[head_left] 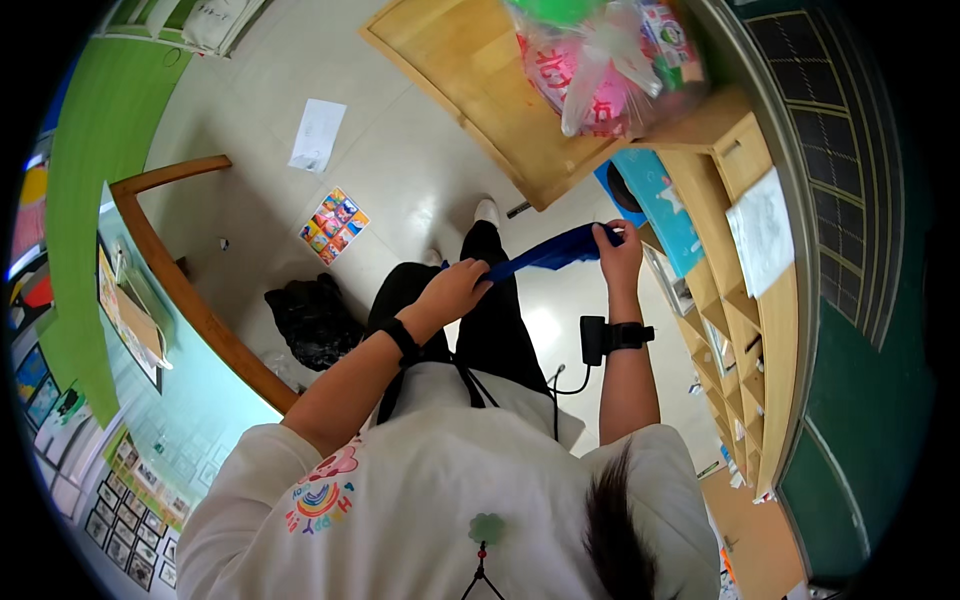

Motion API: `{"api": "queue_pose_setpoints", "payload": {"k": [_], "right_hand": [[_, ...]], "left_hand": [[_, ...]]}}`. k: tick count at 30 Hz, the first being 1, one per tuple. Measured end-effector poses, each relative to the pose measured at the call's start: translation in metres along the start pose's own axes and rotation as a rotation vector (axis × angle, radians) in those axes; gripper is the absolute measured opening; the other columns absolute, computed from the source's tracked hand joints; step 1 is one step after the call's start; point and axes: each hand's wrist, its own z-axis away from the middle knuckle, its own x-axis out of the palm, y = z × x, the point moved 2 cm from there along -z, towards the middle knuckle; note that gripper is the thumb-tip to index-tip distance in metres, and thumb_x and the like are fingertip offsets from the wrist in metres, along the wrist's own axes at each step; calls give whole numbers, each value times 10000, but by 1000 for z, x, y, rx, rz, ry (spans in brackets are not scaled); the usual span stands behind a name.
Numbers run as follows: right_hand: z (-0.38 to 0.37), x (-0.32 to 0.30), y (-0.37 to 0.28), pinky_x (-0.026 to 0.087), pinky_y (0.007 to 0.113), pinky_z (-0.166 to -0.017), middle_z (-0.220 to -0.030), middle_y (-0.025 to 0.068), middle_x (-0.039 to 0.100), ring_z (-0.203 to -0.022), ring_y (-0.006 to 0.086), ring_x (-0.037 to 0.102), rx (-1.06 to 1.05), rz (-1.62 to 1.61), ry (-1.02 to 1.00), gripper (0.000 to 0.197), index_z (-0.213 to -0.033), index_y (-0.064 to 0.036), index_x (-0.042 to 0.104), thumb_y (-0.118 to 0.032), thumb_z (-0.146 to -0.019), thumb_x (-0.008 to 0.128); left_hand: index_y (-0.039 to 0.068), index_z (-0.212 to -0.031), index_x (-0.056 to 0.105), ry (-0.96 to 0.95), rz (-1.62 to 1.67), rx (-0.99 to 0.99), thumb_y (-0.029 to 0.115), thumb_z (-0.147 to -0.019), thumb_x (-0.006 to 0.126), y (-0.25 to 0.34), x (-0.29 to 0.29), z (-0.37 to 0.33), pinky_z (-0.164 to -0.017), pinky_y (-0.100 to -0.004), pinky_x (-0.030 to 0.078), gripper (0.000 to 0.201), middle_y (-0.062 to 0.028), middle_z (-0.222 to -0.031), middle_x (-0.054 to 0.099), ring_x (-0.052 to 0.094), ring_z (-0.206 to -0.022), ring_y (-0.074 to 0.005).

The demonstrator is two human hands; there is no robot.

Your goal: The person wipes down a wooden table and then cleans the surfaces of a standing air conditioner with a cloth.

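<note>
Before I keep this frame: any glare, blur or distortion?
Head view: bright glare on the floor right of the black trousers; head view: fisheye bends the chalkboard frame, corners black; head view: blue strip readable, plastic bag slightly blurred.

Cloth (560, 248) partly covered by the fingers of left hand (453, 292) and right hand (617, 248); full shape can't be read. Clear bag (610, 75) is blurred, top cut off by the upper edge. Left shoe (432, 257) mostly hidden by the leg. Black bag (312, 318): contents hidden. Floor speck (223, 243) too small to identify. Shirt (430, 490) runs off the lower edge.
</note>
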Motion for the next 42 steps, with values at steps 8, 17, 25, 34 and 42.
{"api": "queue_pose_setpoints", "payload": {"k": [8,17,25,34,42], "right_hand": [[-97,75,-62,377,450,-994,-1252,221,476,-1201,385,427,-501,87,167,351,-1213,-23,523,-131,-890,608],[-125,203,-26,204,559,-1116,-1302,343,430,-1292,510,324,-573,590,-106,493,-1329,-48,486,-333,-928,523],[-161,229,-103,226,469,-1136,-1433,166,421,-1347,320,361,-983,392,-279,398,-1300,-126,555,-260,-928,506],[-146,202,-71,230,498,-1123,-1435,189,407,-1358,346,336,-935,602,-390,403,-1315,-132,546,-273,-943,478],[-182,258,-151,230,482,-1123,-1455,147,406,-1350,316,354,-1080,488,-274,408,-1323,-174,546,-304,-941,480]], "left_hand": [[20,-982,564,382,170,-165,167,-904,579,-32,-36,-114,-750,-436,470,168,-174,-911,596,585,-860,-372],[11,-1021,554,166,249,-291,150,-898,592,-92,8,-139,-768,-425,460,189,-200,-899,591,583,-876,-368],[-5,-962,546,315,407,-481,173,-903,577,-115,-26,-151,-727,-443,452,190,-232,-885,586,574,-847,-409],[6,-951,530,203,370,-311,199,-891,586,-114,11,-136,-747,-455,466,210,-221,-870,596,587,-857,-409],[-5,-973,539,456,567,-564,213,-917,592,-136,-62,-170,-625,-386,450,231,-195,-759,567,565,-682,-356]]}}
